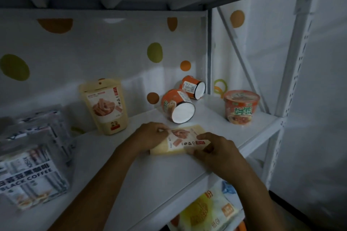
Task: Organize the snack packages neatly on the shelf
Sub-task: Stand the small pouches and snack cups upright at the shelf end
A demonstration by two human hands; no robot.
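White shelf [154, 180], spanning the frame. Black coffee packs [32, 170], lower left, stacked. Standing yellow pouch [105, 106], centre left. Three noodle cups: upright [241, 107] at right; two tipped [177, 106], [193, 87] at centre. Flat yellow pouch [180, 141], centre, lying on shelf; left hand [150, 135] and right hand [216, 150] each pinch an end.

Left hand [150, 135] palm-down, fingers [163, 130] curled, right hand [216, 149] likewise, both forearms reaching forward
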